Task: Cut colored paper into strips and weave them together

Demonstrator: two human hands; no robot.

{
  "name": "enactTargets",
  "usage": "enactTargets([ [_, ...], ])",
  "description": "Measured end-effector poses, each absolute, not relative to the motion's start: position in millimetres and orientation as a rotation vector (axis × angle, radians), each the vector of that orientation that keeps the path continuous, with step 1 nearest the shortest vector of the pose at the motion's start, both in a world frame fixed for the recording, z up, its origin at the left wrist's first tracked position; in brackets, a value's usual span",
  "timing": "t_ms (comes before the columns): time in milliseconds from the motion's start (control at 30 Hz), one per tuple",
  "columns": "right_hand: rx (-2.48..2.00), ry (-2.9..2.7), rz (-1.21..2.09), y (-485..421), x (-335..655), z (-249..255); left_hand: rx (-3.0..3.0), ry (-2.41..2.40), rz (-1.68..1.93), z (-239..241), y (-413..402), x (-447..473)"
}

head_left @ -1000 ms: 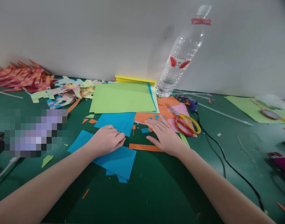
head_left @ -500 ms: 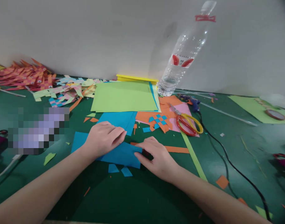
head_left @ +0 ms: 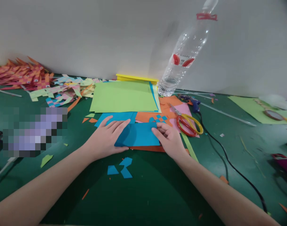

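Observation:
A blue paper piece (head_left: pixel 140 135) is lifted a little off the table in front of me. My right hand (head_left: pixel 170 138) pinches its right end, thumb on the near face and fingers behind. At the left end, my left hand (head_left: pixel 105 138) is open, fingers spread along the top edge and thumb low by the bottom corner; whether it touches the paper is hard to tell. Below the blue piece, an orange strip (head_left: pixel 145 148) shows. Several blue scraps (head_left: pixel 113 169) lie nearer to me. Another blue sheet (head_left: pixel 117 116) lies behind my left hand.
Stacked green sheets (head_left: pixel 122 97) lie farther back. Scissors (head_left: pixel 189 124) rest right of centre, near a leaning bottle (head_left: pixel 178 66) and a glue gun (head_left: pixel 195 104) whose black cord runs forward. At left are a blurred-out purple object (head_left: pixel 37 131), paper scraps and woven orange pieces (head_left: pixel 25 75).
The blue paper has been raised and shifted right and away from me. My right hand went with it. My left hand has opened its fingers, and one more blue scrap is now visible.

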State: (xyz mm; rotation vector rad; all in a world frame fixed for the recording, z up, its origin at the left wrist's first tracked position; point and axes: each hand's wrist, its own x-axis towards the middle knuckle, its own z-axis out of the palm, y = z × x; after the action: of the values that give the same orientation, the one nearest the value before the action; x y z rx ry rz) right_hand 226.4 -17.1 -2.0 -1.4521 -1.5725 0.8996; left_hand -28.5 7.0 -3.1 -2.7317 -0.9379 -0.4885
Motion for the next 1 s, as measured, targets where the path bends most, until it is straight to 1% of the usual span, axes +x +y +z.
enactTargets([
  [100, -1.443, -1.485, 0.975, -16.4, 224.8, -1.1, -2.732, -0.968, -0.518, -4.0, 8.9, -29.8],
  [300, -1.347, -1.502, 1.005, -15.4, 225.7, 0.6, -2.705, -0.896, -0.651, -3.3, 11.9, -32.8],
  [533, -0.951, -1.798, 0.934, -21.5, 228.8, -2.5, -2.720, -0.939, -0.848, -4.3, 11.1, -28.4],
  [633, -0.956, -1.964, 0.819, -23.7, 226.7, -5.0, -2.778, -0.933, -0.816, -6.6, 9.8, -26.2],
  [733, -0.999, -2.125, 0.600, -25.4, 224.7, -5.0, -2.828, -0.890, -0.750, -9.8, 8.8, -25.5],
  [900, -0.693, -2.354, 0.351, -31.8, 218.2, 2.5, -2.846, -0.889, -0.730, -12.0, 8.9, -26.0],
  [1000, -0.553, -2.532, 0.373, -38.3, 210.9, 5.9, -2.872, -0.904, -0.701, -11.8, 9.2, -26.0],
])
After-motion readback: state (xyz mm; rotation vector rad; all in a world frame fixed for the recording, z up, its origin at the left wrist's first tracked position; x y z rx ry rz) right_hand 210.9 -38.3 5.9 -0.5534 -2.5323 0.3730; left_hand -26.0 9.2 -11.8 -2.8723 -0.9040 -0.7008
